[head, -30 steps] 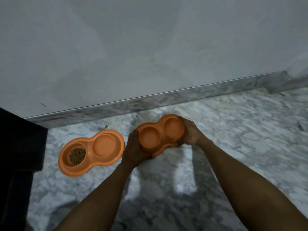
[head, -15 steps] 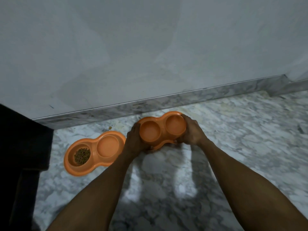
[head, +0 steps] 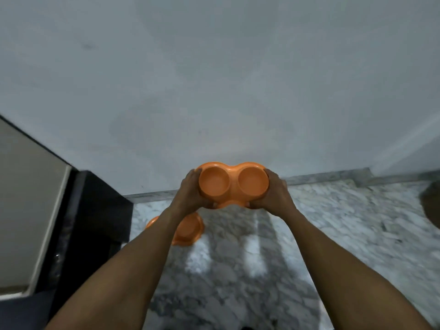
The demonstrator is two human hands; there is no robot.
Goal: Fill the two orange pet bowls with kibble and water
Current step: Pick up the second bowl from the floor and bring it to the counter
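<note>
- Held up in the air at mid-frame: orange double bowl (head: 232, 185), long axis running left to right, tilted so that both round wells face the camera.
- Both wells bare inside, no kibble and no water visible in either.
- Clasped around the left end of that bowl: left hand (head: 190, 192), thumb lying over the rim beside the left well, fingers wrapped under the near edge.
- Clasped around the right end: right hand (head: 273, 195), thumb over the rim beside the right well, fingertips curled under the near edge, just short of the left hand's fingertips below the bowl's waist.
- Stretched forward from the near edge of the frame: two bare forearms, one to each hand.
- Lying on the marble floor (head: 333, 234) below and to the left of the held bowl: second orange double bowl (head: 190, 228), mostly hidden behind the left forearm; only its right well and a sliver of its left rim visible, contents impossible to tell.
- Well apart in height, the two bowls, not touching.
- Behind the held bowl, far side: pale grey wall (head: 214, 79), with a marble skirting strip (head: 328, 177) along its foot.
- At the left: dark cabinet side (head: 100, 210) and a pale panel (head: 26, 198) beside it, close to the floor bowl.
- At the far right edge: a dark rounded shape (head: 431, 201), too blurred to name.
</note>
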